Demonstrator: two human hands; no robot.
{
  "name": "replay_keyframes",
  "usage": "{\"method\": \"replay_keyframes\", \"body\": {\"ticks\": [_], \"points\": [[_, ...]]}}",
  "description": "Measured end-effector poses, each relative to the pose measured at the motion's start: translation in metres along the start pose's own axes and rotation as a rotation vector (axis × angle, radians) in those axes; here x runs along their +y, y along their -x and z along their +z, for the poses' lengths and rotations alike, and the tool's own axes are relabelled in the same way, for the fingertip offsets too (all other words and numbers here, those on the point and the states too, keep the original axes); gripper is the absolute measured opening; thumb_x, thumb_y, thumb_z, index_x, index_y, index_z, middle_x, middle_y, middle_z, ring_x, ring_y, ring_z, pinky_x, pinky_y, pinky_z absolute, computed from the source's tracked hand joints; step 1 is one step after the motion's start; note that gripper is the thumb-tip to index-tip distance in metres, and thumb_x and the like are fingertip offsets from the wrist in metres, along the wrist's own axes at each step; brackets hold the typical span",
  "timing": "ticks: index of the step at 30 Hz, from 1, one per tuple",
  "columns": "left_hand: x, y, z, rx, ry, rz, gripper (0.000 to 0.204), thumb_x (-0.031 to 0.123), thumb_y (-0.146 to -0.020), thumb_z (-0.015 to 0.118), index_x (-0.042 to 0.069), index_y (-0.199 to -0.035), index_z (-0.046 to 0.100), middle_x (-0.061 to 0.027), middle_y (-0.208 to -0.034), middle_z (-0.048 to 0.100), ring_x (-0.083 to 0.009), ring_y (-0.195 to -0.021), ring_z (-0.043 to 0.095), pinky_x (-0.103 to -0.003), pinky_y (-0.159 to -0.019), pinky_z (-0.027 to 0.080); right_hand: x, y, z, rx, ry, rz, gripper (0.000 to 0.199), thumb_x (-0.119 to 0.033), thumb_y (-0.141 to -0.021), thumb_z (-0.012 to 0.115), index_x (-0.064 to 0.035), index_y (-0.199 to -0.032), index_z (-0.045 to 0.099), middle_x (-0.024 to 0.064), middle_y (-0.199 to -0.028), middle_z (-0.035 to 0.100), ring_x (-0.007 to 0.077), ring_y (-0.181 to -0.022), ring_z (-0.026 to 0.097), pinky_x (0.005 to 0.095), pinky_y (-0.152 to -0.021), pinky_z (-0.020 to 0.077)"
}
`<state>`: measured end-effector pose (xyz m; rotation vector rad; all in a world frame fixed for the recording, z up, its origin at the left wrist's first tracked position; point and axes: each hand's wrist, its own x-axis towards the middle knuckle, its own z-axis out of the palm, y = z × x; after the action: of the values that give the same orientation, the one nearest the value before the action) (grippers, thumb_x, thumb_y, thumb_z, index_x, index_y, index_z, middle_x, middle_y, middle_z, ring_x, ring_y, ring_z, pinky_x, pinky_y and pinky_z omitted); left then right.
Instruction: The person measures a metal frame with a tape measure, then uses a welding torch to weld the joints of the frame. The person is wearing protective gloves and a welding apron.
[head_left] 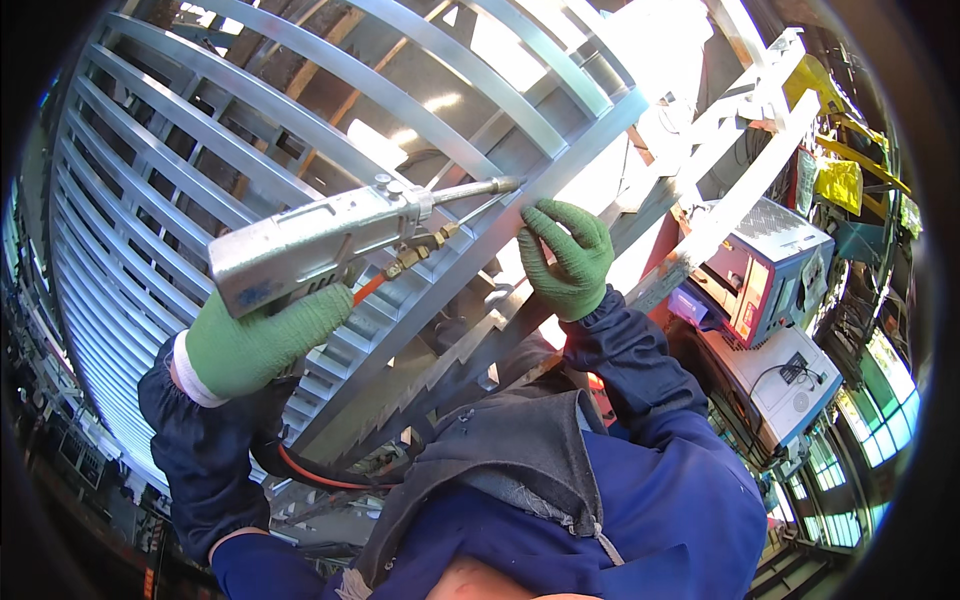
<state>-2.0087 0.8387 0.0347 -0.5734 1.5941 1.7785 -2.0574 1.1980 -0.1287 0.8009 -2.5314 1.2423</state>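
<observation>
Head view: L hand (258,345), green knit glove, closed round the grip of a silver welding gun (305,247), body angled up to the right. Gun's thin nozzle (478,187) points at a bright metal bar of the grille (150,170), tip just beside the R hand's fingertips. Brass fitting (412,256) under the gun body, orange hose (320,478) runs off it, behind the L hand, and loops down past the L sleeve. R hand (568,260), same green glove, fingers curled over the edge of a diagonal frame bar (590,150) of the grille, gripping it, near the nozzle tip. Grille = curved rows of flat alu-looking slats, fills upper left and centre. Both sleeves dark blue, grey hood at bottom centre. Right side: red/grey welder unit (765,270) w/ white box (790,375) just below it, well apart from the hands. Yellow stuff (838,180) upper right, too blurred to ID. Nozzle contact w/ bar: can't tell.
</observation>
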Motion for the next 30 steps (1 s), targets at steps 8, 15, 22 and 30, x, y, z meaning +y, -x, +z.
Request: {"method": "replay_keyframes", "body": {"ticks": [8,15,22,30], "points": [[-0.005,0.005,-0.005,-0.041,0.002,-0.081,0.053,0.013,-0.098,0.081,0.005,-0.146,0.061,-0.0028,-0.110,0.073,-0.0086,-0.086,0.065,-0.026,-0.072,0.055,0.001,0.003,0.001,0.005,0.020,-0.002,0.038,-0.006,-0.074,0.090,-0.0076,-0.111,0.081,0.0097,-0.109,0.077,0.0287,-0.093,0.075,0.0401,-0.081,0.0587],[-0.008,0.004,-0.010,-0.065,-0.033,-0.087,0.051,0.016,-0.099,0.081,0.004,-0.145,0.062,-0.0021,-0.106,0.072,-0.0083,-0.084,0.064,-0.026,-0.071,0.054,0.002,0.005,0.002,0.009,0.018,0.004,0.038,-0.005,-0.075,0.090,-0.0086,-0.112,0.081,0.0090,-0.111,0.076,0.0275,-0.095,0.075,0.0390,-0.081,0.0581],[-0.008,0.005,-0.008,-0.037,-0.019,-0.093,0.050,0.017,-0.099,0.081,0.004,-0.144,0.063,-0.0021,-0.105,0.072,-0.0084,-0.084,0.064,-0.026,-0.071,0.054,0.002,0.004,0.001,-0.010,0.028,0.006,0.041,-0.005,-0.074,0.090,-0.0083,-0.114,0.081,0.0092,-0.110,0.076,0.0281,-0.096,0.075,0.0392,-0.083,0.0580],[-0.017,0.002,-0.016,-0.091,-0.060,-0.026,0.045,0.014,-0.100,0.081,0.003,-0.140,0.065,-0.0031,-0.109,0.072,-0.0088,-0.088,0.065,-0.026,-0.074,0.055,0.000,0.002,0.001,-0.008,0.021,0.009,0.041,-0.001,-0.073,0.088,-0.0074,-0.113,0.082,0.0104,-0.107,0.076,0.0282,-0.093,0.075,0.0377,-0.081,0.0585]]}}
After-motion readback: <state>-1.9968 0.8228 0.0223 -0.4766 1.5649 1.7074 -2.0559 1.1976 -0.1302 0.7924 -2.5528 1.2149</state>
